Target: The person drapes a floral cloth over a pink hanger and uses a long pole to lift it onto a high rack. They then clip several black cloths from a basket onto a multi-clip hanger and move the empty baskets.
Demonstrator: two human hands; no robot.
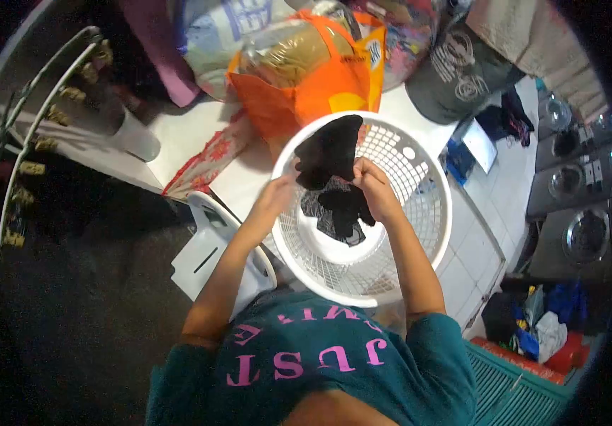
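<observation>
A black cloth (328, 150) is stretched between my two hands over a round white laundry basket (430, 206). My left hand (275, 201) is closed on the cloth's left edge, its fingers somewhat blurred. At the cloth's right side, my right hand (372, 179) pinches it between thumb and fingers. Lower inside the basket lie more black clothes (345, 211), partly dark mesh, beside a white piece (334, 248) at the bottom.
Behind the basket stand an orange bag (299, 106) and a dark grey bag (455, 78). A white plastic chair (213, 255) is at the left, below a hanger with clips (32, 168). Washing machines (568, 181) line the right. A green crate (511, 390) sits lower right.
</observation>
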